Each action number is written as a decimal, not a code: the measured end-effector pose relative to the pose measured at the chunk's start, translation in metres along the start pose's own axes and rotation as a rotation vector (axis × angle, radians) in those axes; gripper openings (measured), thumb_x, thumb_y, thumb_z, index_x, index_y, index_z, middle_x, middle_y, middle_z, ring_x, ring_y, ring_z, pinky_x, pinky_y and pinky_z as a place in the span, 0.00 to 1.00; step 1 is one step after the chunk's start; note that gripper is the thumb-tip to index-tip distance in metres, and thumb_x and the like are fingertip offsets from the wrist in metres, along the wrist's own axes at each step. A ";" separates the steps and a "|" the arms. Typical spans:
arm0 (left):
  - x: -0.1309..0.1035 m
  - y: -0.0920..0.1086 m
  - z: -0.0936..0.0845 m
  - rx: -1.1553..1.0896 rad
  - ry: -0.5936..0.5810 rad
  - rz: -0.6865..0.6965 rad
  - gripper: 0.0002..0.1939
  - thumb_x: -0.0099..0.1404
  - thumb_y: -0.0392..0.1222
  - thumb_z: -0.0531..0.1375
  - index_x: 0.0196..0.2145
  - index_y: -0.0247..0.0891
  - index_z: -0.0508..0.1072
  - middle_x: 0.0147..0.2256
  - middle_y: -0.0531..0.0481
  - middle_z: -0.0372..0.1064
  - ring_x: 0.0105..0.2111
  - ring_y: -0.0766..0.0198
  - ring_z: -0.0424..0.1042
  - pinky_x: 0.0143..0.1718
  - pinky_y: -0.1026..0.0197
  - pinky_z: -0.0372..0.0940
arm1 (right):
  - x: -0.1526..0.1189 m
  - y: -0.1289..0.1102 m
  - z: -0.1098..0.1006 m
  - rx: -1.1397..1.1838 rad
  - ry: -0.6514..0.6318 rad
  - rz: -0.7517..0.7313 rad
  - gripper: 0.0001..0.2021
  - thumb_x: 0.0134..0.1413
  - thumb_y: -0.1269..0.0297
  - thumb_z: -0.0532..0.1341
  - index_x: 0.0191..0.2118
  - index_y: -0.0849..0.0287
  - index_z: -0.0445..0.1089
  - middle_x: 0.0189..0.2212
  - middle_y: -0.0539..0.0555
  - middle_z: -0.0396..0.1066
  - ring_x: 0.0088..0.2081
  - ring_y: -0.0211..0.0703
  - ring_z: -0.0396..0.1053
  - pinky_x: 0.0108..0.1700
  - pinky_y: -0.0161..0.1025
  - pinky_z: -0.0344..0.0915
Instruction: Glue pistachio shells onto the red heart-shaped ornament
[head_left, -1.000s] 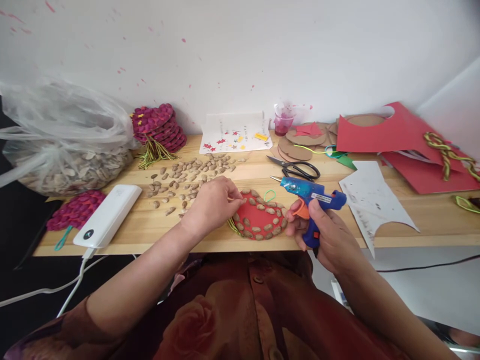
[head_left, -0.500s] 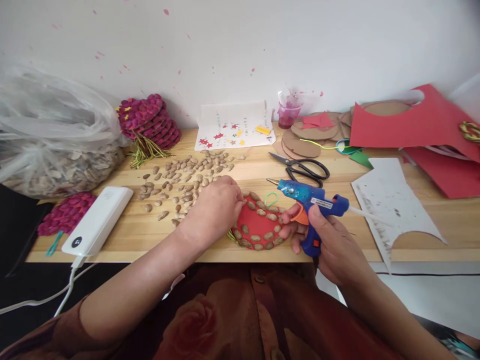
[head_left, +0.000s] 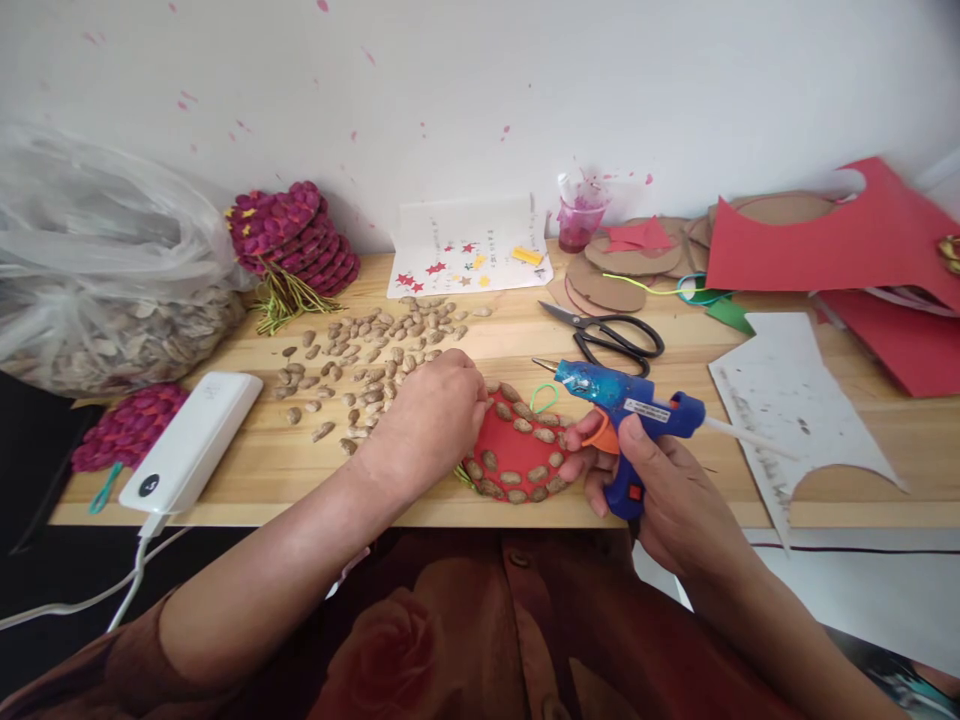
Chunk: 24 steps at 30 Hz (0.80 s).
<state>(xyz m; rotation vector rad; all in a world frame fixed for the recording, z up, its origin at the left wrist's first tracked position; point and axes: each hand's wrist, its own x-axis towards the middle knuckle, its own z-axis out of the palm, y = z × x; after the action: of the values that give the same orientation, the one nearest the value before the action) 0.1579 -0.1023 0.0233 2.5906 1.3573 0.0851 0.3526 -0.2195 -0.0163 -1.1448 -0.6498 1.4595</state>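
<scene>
On the left of the table [head_left: 247,470] sit a big bag of shells [head_left: 112,310] and a white power bank [head_left: 191,440]. Loose seeds [head_left: 375,345] lie spread out in the middle. The left hand [head_left: 435,410] presses down on the red disc [head_left: 514,450], fingers curled; I cannot tell if it pinches a seed. Seeds ring the disc's edge. The right hand [head_left: 667,490] grips the blue glue gun [head_left: 622,400], its tip above the disc. This looks like the sticking step. Next comes a careful dot of glue in a bare spot.

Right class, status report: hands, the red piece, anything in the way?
Left hand resting on red disc. Right hand gripping glue gun. Loose seeds beside.
</scene>
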 end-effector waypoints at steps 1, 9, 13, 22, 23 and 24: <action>0.000 0.000 0.000 0.003 -0.004 0.000 0.11 0.66 0.36 0.57 0.30 0.35 0.78 0.39 0.40 0.75 0.39 0.54 0.75 0.45 0.54 0.69 | 0.000 0.000 0.000 0.001 -0.002 -0.001 0.17 0.61 0.45 0.62 0.37 0.56 0.72 0.42 0.59 0.76 0.37 0.47 0.77 0.22 0.34 0.63; 0.000 0.002 0.000 0.005 -0.011 -0.012 0.11 0.66 0.34 0.57 0.30 0.34 0.78 0.40 0.40 0.75 0.39 0.53 0.75 0.45 0.53 0.69 | 0.000 0.000 0.001 -0.001 -0.003 0.007 0.17 0.60 0.45 0.63 0.37 0.56 0.72 0.43 0.60 0.76 0.37 0.48 0.77 0.22 0.34 0.63; 0.000 0.002 0.000 0.001 -0.013 -0.016 0.11 0.66 0.34 0.57 0.30 0.34 0.78 0.40 0.40 0.74 0.40 0.52 0.75 0.45 0.53 0.69 | 0.000 0.000 -0.001 0.008 -0.011 0.003 0.17 0.61 0.46 0.63 0.37 0.56 0.73 0.42 0.59 0.77 0.36 0.46 0.76 0.22 0.34 0.63; 0.001 0.006 0.000 0.032 -0.020 -0.029 0.11 0.66 0.33 0.56 0.30 0.34 0.78 0.40 0.40 0.74 0.40 0.53 0.75 0.44 0.54 0.69 | 0.000 0.002 0.000 -0.006 -0.003 0.000 0.17 0.60 0.46 0.63 0.37 0.56 0.73 0.42 0.59 0.76 0.36 0.47 0.76 0.22 0.34 0.63; 0.001 0.006 0.000 0.039 -0.021 -0.029 0.11 0.66 0.33 0.56 0.31 0.35 0.78 0.40 0.41 0.74 0.40 0.54 0.75 0.44 0.55 0.69 | 0.000 0.002 0.000 -0.013 -0.001 -0.001 0.17 0.60 0.45 0.63 0.37 0.56 0.73 0.42 0.59 0.77 0.36 0.47 0.76 0.22 0.34 0.63; 0.001 0.006 0.000 0.045 -0.023 -0.027 0.11 0.66 0.33 0.56 0.31 0.35 0.78 0.40 0.41 0.74 0.40 0.54 0.75 0.43 0.56 0.69 | 0.000 0.002 0.000 -0.018 -0.001 -0.001 0.17 0.60 0.45 0.63 0.37 0.56 0.72 0.42 0.59 0.77 0.36 0.47 0.77 0.22 0.35 0.63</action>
<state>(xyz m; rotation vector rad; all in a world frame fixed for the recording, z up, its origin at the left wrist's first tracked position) 0.1636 -0.1051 0.0246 2.6004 1.4021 0.0201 0.3521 -0.2195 -0.0178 -1.1577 -0.6652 1.4556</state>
